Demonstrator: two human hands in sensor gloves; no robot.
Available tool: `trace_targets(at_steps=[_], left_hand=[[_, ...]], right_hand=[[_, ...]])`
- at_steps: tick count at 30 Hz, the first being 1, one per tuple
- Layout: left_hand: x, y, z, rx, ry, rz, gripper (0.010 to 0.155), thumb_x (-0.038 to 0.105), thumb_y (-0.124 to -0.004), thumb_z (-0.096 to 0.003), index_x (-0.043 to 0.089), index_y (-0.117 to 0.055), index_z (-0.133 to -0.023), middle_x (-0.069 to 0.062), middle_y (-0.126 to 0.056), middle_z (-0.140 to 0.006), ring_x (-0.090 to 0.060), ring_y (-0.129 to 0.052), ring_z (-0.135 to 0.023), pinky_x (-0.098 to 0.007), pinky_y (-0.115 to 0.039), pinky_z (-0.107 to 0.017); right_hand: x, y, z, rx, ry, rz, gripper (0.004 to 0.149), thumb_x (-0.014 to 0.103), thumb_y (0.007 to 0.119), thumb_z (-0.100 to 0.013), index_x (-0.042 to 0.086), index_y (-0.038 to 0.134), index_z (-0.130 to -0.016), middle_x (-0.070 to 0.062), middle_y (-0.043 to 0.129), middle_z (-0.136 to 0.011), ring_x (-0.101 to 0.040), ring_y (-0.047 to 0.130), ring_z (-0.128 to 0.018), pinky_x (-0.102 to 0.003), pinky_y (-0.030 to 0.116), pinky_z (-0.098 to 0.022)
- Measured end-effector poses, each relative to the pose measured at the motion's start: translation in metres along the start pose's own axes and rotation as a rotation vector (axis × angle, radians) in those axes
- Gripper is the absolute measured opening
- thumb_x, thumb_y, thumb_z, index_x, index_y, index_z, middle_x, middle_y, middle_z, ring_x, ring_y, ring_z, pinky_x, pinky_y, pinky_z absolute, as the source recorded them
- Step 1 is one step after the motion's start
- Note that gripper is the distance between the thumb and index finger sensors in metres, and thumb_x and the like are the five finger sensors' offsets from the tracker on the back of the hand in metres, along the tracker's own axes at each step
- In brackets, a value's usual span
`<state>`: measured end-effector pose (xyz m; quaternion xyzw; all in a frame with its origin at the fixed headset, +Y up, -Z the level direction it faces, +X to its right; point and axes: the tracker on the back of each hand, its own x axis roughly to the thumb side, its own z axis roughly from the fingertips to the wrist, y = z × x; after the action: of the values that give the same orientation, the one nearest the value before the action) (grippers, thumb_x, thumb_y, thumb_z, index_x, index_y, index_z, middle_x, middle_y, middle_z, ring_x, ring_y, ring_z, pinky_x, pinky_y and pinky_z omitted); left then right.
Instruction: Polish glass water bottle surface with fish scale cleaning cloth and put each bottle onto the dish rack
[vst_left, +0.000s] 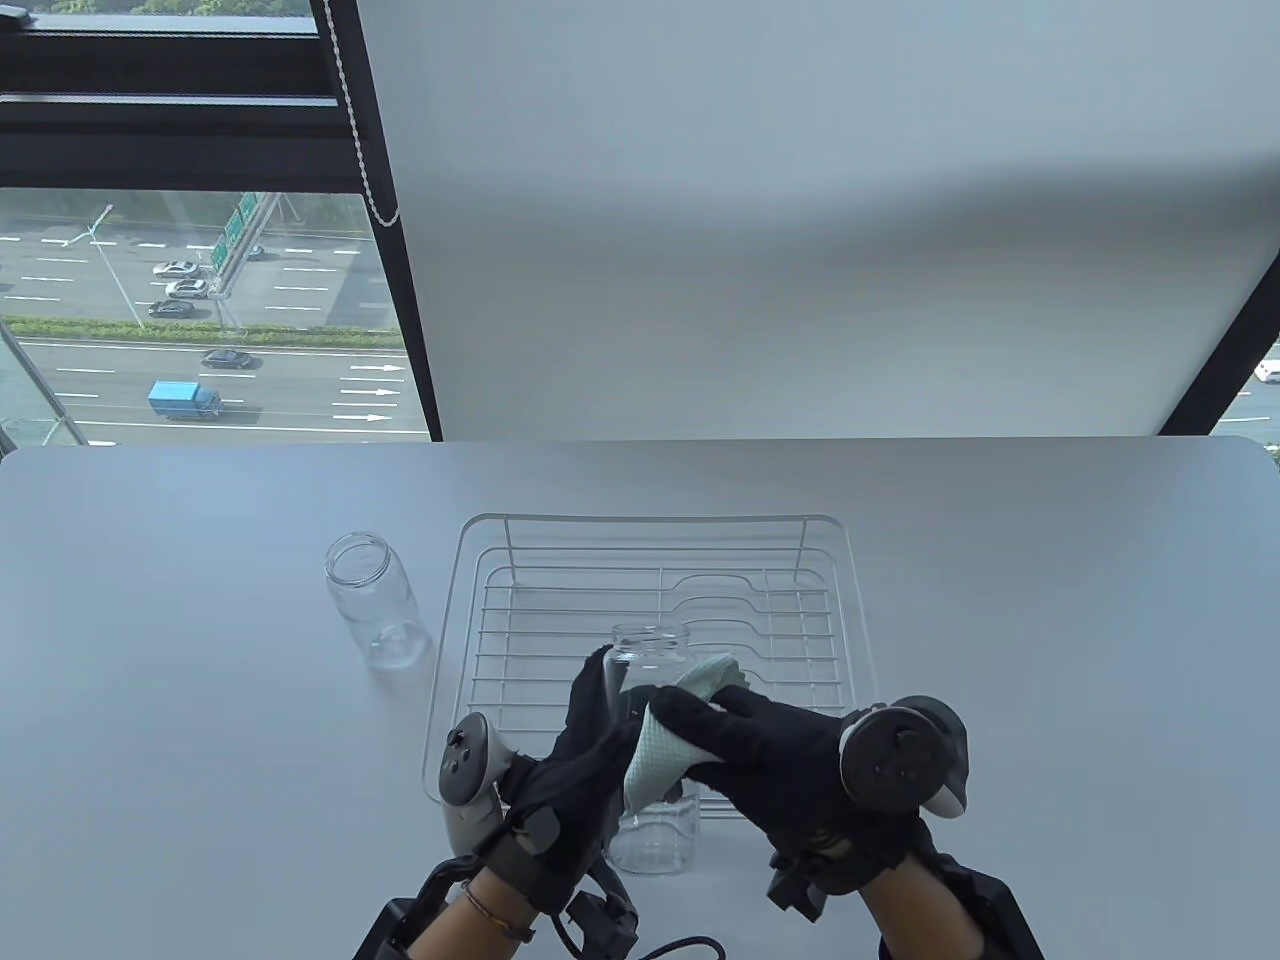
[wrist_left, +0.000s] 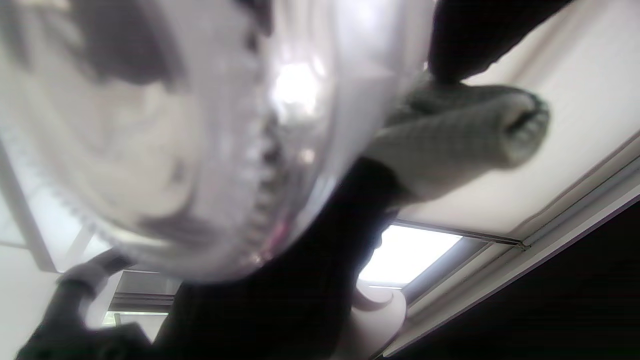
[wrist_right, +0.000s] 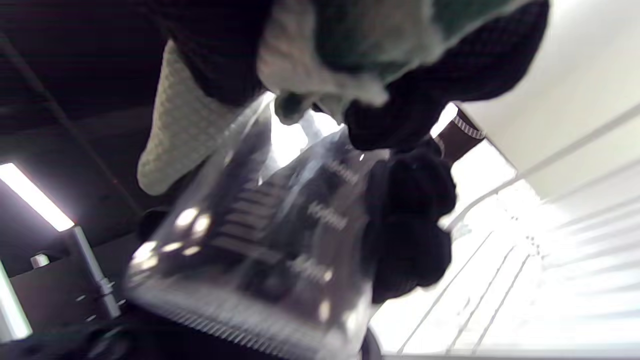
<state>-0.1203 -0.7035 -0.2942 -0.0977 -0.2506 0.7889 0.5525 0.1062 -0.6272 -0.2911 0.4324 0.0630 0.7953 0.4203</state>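
Table view shows your left hand (vst_left: 575, 770) wrapped around a clear glass bottle (vst_left: 652, 760), fingers curled on its left side, holding it above the near edge of the wire dish rack (vst_left: 650, 640). Your right hand (vst_left: 780, 760) presses the pale green fish scale cloth (vst_left: 665, 745) against the bottle's right side, fingers curled over the cloth and gripping it. A second glass bottle (vst_left: 372, 600) stands open-mouthed on the white table (vst_left: 1050, 650), just left of the rack and well apart from your hands. No label or brand can be read on either bottle or on the rack.

Your left wrist view fills with the blurred base of the held bottle (wrist_left: 175, 150), the rolled cloth (wrist_left: 460, 145) just beside it. Your right wrist view shows the cloth (wrist_right: 185, 130) draped on the bottle (wrist_right: 260, 250) with gloved fingers (wrist_right: 410, 225) against the glass; its raised ridges are too blurred to read as writing.
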Motion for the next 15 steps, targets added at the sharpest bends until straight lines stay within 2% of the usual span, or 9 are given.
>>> trace_targets(at_steps=[2, 3, 5, 7, 10, 11, 12, 13, 15], left_hand=[[0.003, 0.003, -0.001, 0.012, -0.019, -0.001, 0.094, 0.06, -0.071, -0.0555, 0.02, -0.006, -0.11, -0.025, -0.034, -0.11, -0.054, -0.075, -0.084, -0.067, -0.072, -0.059], [0.004, 0.003, 0.0, 0.005, -0.019, -0.01, 0.094, 0.06, -0.071, -0.0553, 0.02, -0.006, -0.11, -0.024, -0.034, -0.11, -0.054, -0.075, -0.084, -0.067, -0.072, -0.059], [0.004, 0.002, 0.001, -0.017, -0.013, -0.043, 0.093, 0.062, -0.07, -0.0555, 0.021, -0.006, -0.111, -0.024, -0.035, -0.11, -0.053, -0.076, -0.084, -0.065, -0.073, -0.059], [0.005, 0.001, 0.001, -0.013, -0.004, -0.021, 0.093, 0.061, -0.071, -0.0549, 0.021, -0.008, -0.111, -0.024, -0.036, -0.11, -0.054, -0.076, -0.083, -0.066, -0.073, -0.058], [0.004, -0.002, -0.001, -0.048, -0.004, -0.02, 0.093, 0.062, -0.069, -0.0557, 0.02, -0.006, -0.11, -0.025, -0.035, -0.109, -0.052, -0.078, -0.083, -0.065, -0.075, -0.058], [0.003, -0.005, -0.001, -0.072, 0.006, 0.007, 0.093, 0.062, -0.069, -0.0559, 0.02, -0.005, -0.11, -0.025, -0.034, -0.11, -0.053, -0.077, -0.083, -0.065, -0.074, -0.058], [0.002, -0.005, 0.001, -0.072, 0.006, 0.015, 0.093, 0.062, -0.068, -0.0562, 0.02, -0.004, -0.11, -0.025, -0.033, -0.11, -0.052, -0.076, -0.084, -0.065, -0.074, -0.058], [0.003, -0.001, 0.001, -0.018, 0.001, 0.012, 0.093, 0.061, -0.069, -0.0555, 0.02, -0.006, -0.11, -0.025, -0.035, -0.11, -0.053, -0.077, -0.083, -0.066, -0.074, -0.057], [0.004, 0.004, 0.001, 0.02, -0.018, -0.023, 0.093, 0.061, -0.069, -0.0556, 0.02, -0.006, -0.11, -0.025, -0.034, -0.11, -0.053, -0.076, -0.083, -0.065, -0.074, -0.058]], right_hand=[[-0.002, 0.01, -0.004, 0.296, 0.057, -0.115, 0.047, 0.041, 0.086, -0.052, 0.047, 0.07, -0.096, -0.016, 0.087, -0.068, -0.026, 0.098, -0.045, -0.04, 0.087, -0.033], [-0.002, 0.013, -0.005, 0.336, 0.056, -0.139, 0.046, 0.04, 0.087, -0.051, 0.046, 0.072, -0.094, -0.017, 0.088, -0.066, -0.027, 0.099, -0.044, -0.041, 0.087, -0.032], [-0.003, 0.01, -0.006, 0.296, 0.026, -0.127, 0.046, 0.04, 0.087, -0.051, 0.045, 0.074, -0.095, -0.017, 0.091, -0.064, -0.027, 0.1, -0.042, -0.041, 0.088, -0.03], [-0.002, 0.003, -0.002, 0.137, 0.012, -0.105, 0.046, 0.04, 0.085, -0.052, 0.045, 0.072, -0.096, -0.017, 0.089, -0.065, -0.027, 0.099, -0.044, -0.041, 0.087, -0.032], [0.0, -0.006, 0.008, -0.334, 0.031, 0.05, 0.049, 0.042, 0.081, -0.053, 0.048, 0.066, -0.099, -0.014, 0.086, -0.075, -0.027, 0.097, -0.053, -0.041, 0.086, -0.039], [0.0, -0.003, 0.008, -0.379, 0.009, 0.089, 0.049, 0.045, 0.081, -0.051, 0.05, 0.067, -0.098, -0.011, 0.088, -0.072, -0.022, 0.099, -0.049, -0.038, 0.087, -0.036], [0.0, -0.002, 0.006, -0.302, -0.001, 0.084, 0.049, 0.046, 0.08, -0.052, 0.051, 0.064, -0.098, -0.01, 0.087, -0.069, -0.019, 0.098, -0.045, -0.035, 0.087, -0.033], [0.0, -0.001, 0.004, -0.181, -0.003, 0.031, 0.049, 0.045, 0.082, -0.051, 0.05, 0.066, -0.097, -0.012, 0.087, -0.068, -0.021, 0.098, -0.044, -0.036, 0.087, -0.032], [-0.002, 0.007, -0.005, 0.197, 0.023, -0.098, 0.047, 0.041, 0.085, -0.052, 0.046, 0.07, -0.096, -0.015, 0.088, -0.066, -0.024, 0.099, -0.043, -0.039, 0.087, -0.031]])
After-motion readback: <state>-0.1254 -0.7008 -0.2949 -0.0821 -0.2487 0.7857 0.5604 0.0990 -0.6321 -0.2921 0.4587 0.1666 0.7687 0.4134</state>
